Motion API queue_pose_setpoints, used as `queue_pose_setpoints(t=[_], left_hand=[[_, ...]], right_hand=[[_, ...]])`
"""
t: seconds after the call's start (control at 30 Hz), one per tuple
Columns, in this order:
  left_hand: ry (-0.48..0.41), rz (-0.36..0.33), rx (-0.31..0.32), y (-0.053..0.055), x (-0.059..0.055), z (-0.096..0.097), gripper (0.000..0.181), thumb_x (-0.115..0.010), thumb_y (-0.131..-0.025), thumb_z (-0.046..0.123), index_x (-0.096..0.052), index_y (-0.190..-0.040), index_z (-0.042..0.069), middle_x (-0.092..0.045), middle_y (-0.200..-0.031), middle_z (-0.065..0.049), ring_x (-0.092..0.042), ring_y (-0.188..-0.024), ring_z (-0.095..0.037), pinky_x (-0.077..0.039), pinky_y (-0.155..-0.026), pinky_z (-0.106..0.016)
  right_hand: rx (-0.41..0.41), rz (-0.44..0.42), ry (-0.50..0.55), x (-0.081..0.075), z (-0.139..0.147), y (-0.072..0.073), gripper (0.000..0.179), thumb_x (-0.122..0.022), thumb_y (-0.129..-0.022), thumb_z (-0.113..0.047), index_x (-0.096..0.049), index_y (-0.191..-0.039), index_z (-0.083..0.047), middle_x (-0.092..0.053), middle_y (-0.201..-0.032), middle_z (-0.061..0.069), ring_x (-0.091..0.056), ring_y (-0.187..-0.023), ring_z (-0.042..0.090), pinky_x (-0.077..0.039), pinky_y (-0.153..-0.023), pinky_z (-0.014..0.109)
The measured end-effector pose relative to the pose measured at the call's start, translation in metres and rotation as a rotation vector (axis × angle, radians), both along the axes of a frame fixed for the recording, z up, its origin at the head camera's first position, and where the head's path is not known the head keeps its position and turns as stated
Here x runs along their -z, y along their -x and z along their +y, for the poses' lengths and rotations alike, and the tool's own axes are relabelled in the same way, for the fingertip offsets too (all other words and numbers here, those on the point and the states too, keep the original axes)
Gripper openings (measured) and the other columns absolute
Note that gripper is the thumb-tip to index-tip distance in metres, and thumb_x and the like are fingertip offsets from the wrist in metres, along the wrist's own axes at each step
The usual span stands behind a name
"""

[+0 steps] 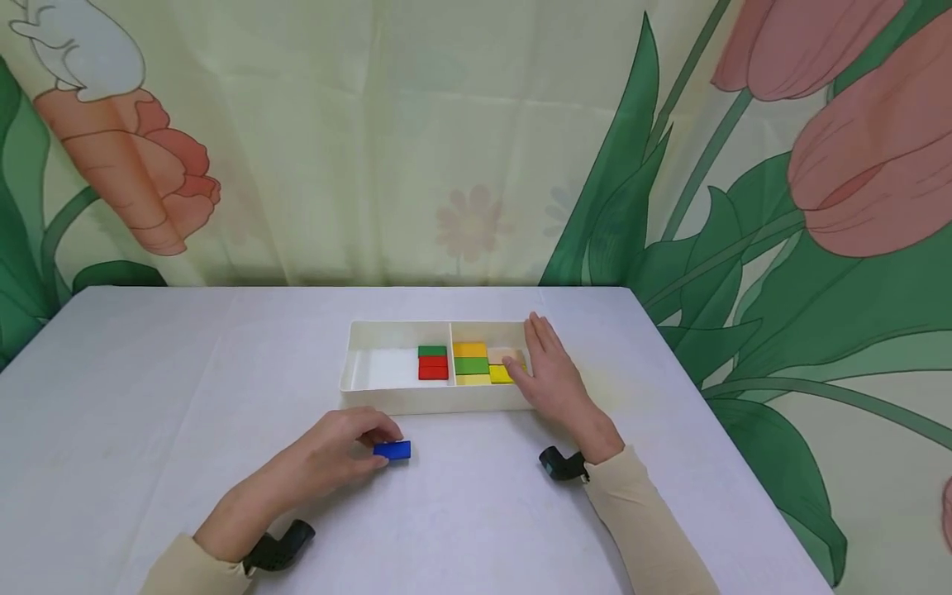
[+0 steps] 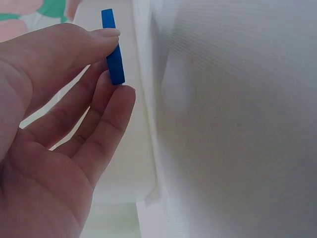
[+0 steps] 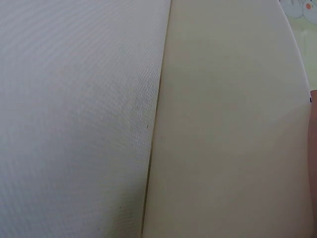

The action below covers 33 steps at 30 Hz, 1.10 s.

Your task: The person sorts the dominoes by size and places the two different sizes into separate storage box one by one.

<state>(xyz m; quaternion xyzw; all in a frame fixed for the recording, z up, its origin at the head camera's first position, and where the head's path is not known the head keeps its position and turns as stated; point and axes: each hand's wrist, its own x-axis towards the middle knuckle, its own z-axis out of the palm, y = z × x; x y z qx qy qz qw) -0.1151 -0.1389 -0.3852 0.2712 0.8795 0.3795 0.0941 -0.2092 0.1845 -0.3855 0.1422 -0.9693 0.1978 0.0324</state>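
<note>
My left hand (image 1: 330, 453) pinches a flat blue block (image 1: 394, 450) by one end, in front of the tray's front wall. In the left wrist view the thumb presses on the face of the blue block (image 2: 115, 62), with the fingers behind it. My right hand (image 1: 556, 382) rests at the right end of a white two-part tray (image 1: 416, 402), fingers straight and close together, thumb spread over the right compartment. Only a sliver of that hand (image 3: 313, 163) shows in the right wrist view, beside the tray's outer wall (image 3: 228, 124).
In the tray's left compartment, green (image 1: 432, 351) and red blocks (image 1: 433, 368) lie against the divider (image 1: 449, 355). Orange (image 1: 469, 349), light green (image 1: 472, 365), yellow (image 1: 500, 374) and pale blocks lie in the right one, partly covered by the hand. A white cloth (image 1: 186, 397) covers the table.
</note>
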Motion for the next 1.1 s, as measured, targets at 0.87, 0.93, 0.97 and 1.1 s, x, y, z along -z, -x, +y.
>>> queue_pose_setpoints(t=[0.87, 0.93, 0.97, 1.1], left_hand=[[-0.056, 0.325, 0.051, 0.018, -0.029, 0.012, 0.028, -0.078, -0.081, 0.0, -0.069, -0.106, 0.011, -0.071, -0.101, 0.002, -0.067, -0.088, -0.009, -0.059, -0.08, -0.028], [-0.056, 0.34, 0.042, 0.022, -0.032, 0.013, 0.027, -0.077, -0.082, 0.001, -0.069, -0.106, 0.011, -0.071, -0.101, 0.003, -0.067, -0.088, -0.009, -0.059, -0.08, -0.027], [-0.059, 0.343, 0.039, 0.024, -0.033, 0.014, 0.027, -0.077, -0.082, 0.001, -0.069, -0.106, 0.011, -0.072, -0.1, 0.002, -0.067, -0.088, -0.009, -0.059, -0.08, -0.026], [-0.054, 0.341, 0.016, 0.032, -0.038, 0.018, 0.025, -0.077, -0.083, 0.001, -0.07, -0.105, 0.01, -0.072, -0.098, 0.003, -0.068, -0.087, -0.009, -0.059, -0.081, -0.027]], right_hand=[[-0.005, 0.007, 0.009, 0.002, 0.001, 0.001, 0.079, -0.045, -0.102, -0.046, -0.015, -0.157, 0.002, -0.01, -0.167, 0.014, -0.008, -0.155, 0.032, -0.017, -0.125, 0.048], [0.0, 0.003, 0.009, 0.002, 0.001, 0.001, 0.079, -0.045, -0.101, -0.046, -0.015, -0.157, 0.001, -0.009, -0.168, 0.014, -0.007, -0.156, 0.031, -0.016, -0.125, 0.048], [-0.001, 0.003, 0.012, 0.002, 0.001, 0.001, 0.079, -0.045, -0.101, -0.046, -0.015, -0.157, 0.001, -0.009, -0.167, 0.014, -0.008, -0.156, 0.032, -0.017, -0.125, 0.048], [-0.004, 0.002, 0.02, 0.001, 0.003, 0.0, 0.079, -0.045, -0.101, -0.046, -0.015, -0.157, 0.002, -0.009, -0.167, 0.015, -0.007, -0.156, 0.032, -0.016, -0.125, 0.048]])
